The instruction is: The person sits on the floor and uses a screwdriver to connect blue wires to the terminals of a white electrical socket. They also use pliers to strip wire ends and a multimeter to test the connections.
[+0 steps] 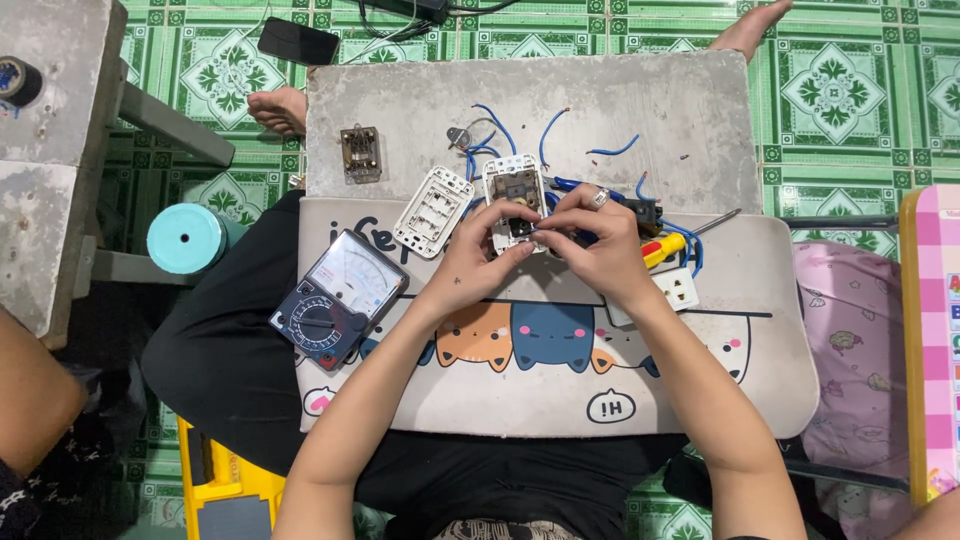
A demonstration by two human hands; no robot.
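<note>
Two hands meet at the middle of the desk (700, 110). The left hand (470, 262) pinches the white switch (516, 198) by its side, while the right hand (600, 245) presses its fingertips together on a blue wire (560, 232) at the switch. A meter (338, 298) lies near the left edge.

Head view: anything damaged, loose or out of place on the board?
Nothing looks broken, only taken apart. Both hands, left hand and right hand, hold an opened switch module. Its white cover plate lies beside it, and cut blue wire pieces lie scattered on the grey board.
</note>
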